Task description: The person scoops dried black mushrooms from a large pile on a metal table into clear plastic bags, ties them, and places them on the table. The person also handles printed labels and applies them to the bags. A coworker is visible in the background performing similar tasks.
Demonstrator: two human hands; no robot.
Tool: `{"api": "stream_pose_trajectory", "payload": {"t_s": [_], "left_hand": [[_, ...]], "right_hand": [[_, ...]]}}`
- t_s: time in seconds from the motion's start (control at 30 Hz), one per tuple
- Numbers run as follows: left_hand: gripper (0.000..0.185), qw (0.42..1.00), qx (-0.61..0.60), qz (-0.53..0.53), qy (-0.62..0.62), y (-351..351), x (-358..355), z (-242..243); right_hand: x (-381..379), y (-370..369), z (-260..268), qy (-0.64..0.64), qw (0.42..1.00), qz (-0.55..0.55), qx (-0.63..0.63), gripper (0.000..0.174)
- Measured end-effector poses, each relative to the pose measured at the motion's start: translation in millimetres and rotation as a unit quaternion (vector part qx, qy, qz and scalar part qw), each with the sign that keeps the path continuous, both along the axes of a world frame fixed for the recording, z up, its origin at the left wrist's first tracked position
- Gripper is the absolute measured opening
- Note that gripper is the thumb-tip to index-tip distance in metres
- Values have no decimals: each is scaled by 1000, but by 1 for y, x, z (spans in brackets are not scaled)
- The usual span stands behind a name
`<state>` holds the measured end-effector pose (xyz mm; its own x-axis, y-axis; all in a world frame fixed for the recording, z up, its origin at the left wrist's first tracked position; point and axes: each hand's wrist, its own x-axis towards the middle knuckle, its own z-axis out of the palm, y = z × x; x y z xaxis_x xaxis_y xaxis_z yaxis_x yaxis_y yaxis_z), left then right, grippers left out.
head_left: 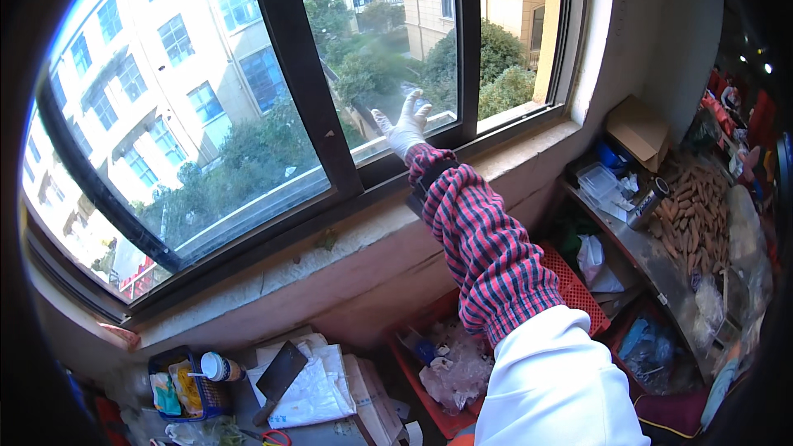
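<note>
My right hand [406, 127], in a thin whitish glove, reaches out to the sliding window. Its fingers are spread against or just before the lower part of the middle glass pane [372, 68]; I cannot tell if they touch it. Something pale and bluish [422, 101] shows by the fingertips, too unclear to name. A red-and-black checked sleeve cover [489, 241] covers the forearm over a white sleeve [557, 384]. Dark window frame bars [310, 74] stand left of the hand, above the worn sill [279, 266]. My left hand is out of view.
Below the sill are a cleaver [282, 378] on white sacks [322, 393], a lidded paper cup [217, 367], a blue basket [214, 396] and red-handled scissors [276, 437]. A red crate [427, 409] holds plastic bags. Rightward, a metal table [632, 266] bears many brown, tapered pieces [691, 217].
</note>
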<state>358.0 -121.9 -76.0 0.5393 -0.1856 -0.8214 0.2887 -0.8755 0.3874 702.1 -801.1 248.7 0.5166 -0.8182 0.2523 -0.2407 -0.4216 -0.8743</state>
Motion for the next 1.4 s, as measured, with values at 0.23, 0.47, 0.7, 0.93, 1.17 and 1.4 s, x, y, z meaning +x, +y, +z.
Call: {"api": "stream_pose_trajectory", "payload": {"t_s": [0.23,0.47,0.7,0.93,1.17,1.4], "left_hand": [[59,998,-21,61,14,-8,-2,25],[63,999,12,-24,-17,-14,4,31],[66,1000,-3,-6,-13,-26,6,37],[66,999,0,22,-30,-21,-1,32],[65,999,-13,47,-22,-16,-4,26],[59,995,30,-71,-63,8,-5,-14]], "right_hand": [[-1,-31,-10,-10,998,-35,-43,110],[-36,-101,-1,112,993,39,12,96],[-35,-50,-22,13,978,5,-210,84],[10,8,-10,1,992,-18,-126,98],[-6,-2,3,53,986,-71,-138,97],[-12,-28,3,103,977,-101,-156,101]]}}
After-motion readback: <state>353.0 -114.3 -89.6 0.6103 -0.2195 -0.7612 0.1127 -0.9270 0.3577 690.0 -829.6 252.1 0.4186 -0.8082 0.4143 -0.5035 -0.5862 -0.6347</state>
